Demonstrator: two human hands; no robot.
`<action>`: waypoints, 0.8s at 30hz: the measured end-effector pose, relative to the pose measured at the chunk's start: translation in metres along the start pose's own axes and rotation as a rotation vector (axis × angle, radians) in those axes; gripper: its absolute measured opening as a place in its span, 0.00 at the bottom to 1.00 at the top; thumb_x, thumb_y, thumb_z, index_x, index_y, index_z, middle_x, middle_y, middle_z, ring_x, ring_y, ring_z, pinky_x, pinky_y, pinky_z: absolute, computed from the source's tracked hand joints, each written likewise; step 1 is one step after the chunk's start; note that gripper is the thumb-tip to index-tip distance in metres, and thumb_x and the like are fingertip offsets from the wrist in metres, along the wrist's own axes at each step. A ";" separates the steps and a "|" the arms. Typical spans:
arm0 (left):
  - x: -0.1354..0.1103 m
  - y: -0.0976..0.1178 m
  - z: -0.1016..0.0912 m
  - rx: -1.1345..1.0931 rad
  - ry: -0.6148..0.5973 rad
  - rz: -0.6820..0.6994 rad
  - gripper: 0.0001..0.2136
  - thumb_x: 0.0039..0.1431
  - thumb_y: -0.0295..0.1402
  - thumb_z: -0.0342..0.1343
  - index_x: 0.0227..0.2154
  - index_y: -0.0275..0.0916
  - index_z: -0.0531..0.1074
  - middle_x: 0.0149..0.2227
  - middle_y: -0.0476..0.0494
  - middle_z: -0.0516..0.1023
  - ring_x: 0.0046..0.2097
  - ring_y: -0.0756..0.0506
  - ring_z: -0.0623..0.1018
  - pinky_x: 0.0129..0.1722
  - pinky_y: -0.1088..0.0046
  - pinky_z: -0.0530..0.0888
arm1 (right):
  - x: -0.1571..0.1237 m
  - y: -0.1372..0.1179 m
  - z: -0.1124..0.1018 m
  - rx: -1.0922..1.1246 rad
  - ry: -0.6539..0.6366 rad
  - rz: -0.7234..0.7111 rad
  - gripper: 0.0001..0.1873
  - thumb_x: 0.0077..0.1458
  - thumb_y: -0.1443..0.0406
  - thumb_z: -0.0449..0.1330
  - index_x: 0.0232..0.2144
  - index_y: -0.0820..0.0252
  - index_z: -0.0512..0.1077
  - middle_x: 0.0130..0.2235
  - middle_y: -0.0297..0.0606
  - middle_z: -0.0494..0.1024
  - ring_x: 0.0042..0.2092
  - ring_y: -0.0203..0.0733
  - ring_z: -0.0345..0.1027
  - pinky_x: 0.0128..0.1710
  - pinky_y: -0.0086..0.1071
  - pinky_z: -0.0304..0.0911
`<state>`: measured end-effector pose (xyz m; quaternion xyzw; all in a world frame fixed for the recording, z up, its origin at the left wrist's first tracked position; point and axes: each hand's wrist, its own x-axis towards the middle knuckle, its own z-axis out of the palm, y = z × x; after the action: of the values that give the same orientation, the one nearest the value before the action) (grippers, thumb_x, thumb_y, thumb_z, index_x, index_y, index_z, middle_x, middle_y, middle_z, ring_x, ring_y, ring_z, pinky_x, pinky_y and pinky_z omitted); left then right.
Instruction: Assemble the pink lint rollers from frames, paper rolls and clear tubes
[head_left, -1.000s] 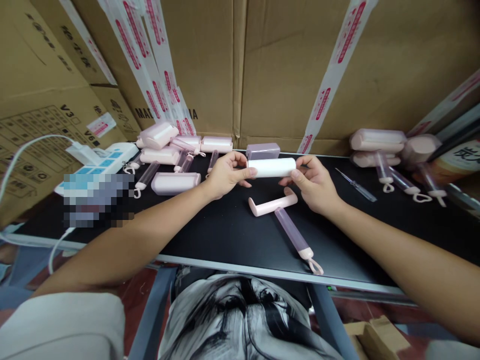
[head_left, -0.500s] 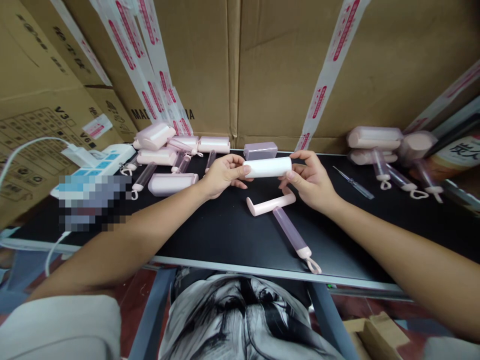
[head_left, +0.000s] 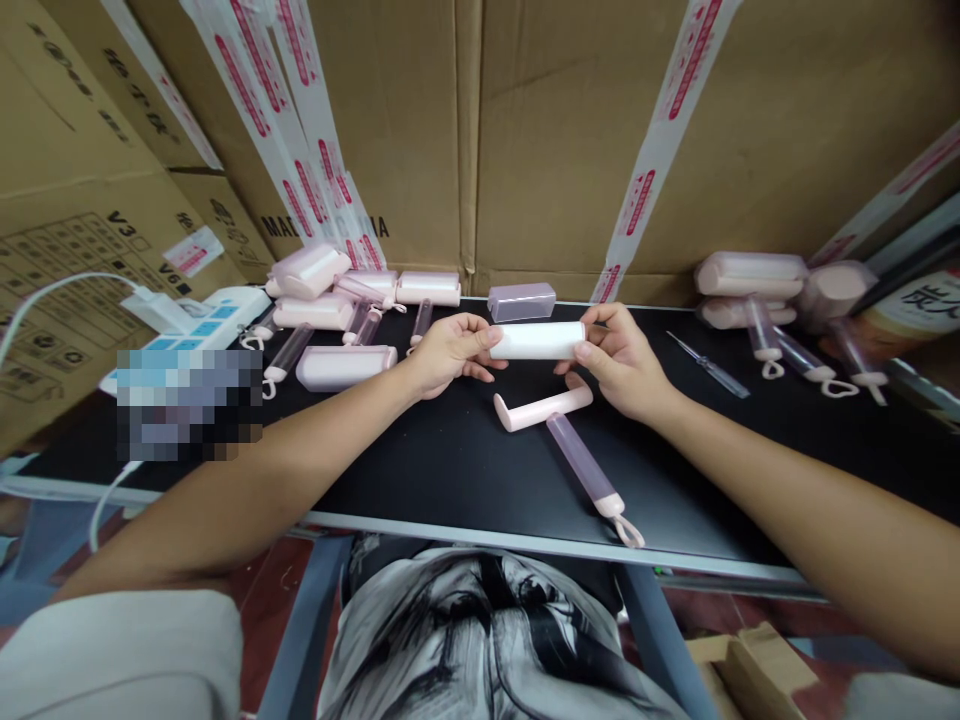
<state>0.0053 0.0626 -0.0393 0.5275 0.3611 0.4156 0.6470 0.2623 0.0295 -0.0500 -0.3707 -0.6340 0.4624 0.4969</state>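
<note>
A white lint roller refill (head_left: 537, 341) is held level above the black table, one end in each hand. My left hand (head_left: 459, 352) pinches its left end between thumb and fingers. At the right end, my right hand (head_left: 616, 358) grips with thumb and fingertips. Just below lies a pink lint roller frame (head_left: 544, 408) with a translucent purple handle (head_left: 581, 465) and a pink loop at its tip. Behind the roll sits a translucent purple cover (head_left: 522, 301).
Several pink lint rollers (head_left: 311, 275) are piled at the back left, near a power strip (head_left: 202, 325). More lint rollers (head_left: 754, 275) lie at the back right. A screwdriver (head_left: 707, 363) rests on the right. Cardboard boxes (head_left: 555, 140) wall off the back.
The white roll has shifted very slightly down and to the right in both hands. The things on the table are where they were.
</note>
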 end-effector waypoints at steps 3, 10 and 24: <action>0.000 0.002 0.000 0.010 0.025 0.000 0.23 0.52 0.43 0.75 0.36 0.36 0.67 0.28 0.48 0.80 0.30 0.46 0.85 0.23 0.79 0.79 | 0.001 0.000 -0.001 0.003 -0.002 0.033 0.32 0.50 0.44 0.72 0.43 0.48 0.59 0.36 0.31 0.73 0.34 0.43 0.75 0.23 0.31 0.67; -0.001 0.010 -0.005 0.214 0.098 -0.151 0.19 0.52 0.37 0.75 0.34 0.36 0.69 0.26 0.47 0.79 0.28 0.45 0.84 0.20 0.77 0.78 | 0.004 0.003 -0.009 -0.139 -0.051 0.105 0.27 0.50 0.51 0.74 0.38 0.51 0.61 0.27 0.26 0.72 0.24 0.38 0.68 0.24 0.32 0.62; -0.008 0.027 -0.014 0.637 0.167 -0.036 0.21 0.44 0.40 0.78 0.33 0.38 0.73 0.27 0.44 0.80 0.23 0.45 0.79 0.16 0.75 0.69 | 0.004 -0.011 -0.038 -0.636 -0.116 0.098 0.22 0.55 0.49 0.69 0.43 0.55 0.71 0.33 0.34 0.82 0.34 0.44 0.75 0.36 0.35 0.64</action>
<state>-0.0151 0.0633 -0.0153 0.6610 0.5342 0.3119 0.4248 0.2986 0.0385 -0.0354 -0.5105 -0.7553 0.2846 0.2965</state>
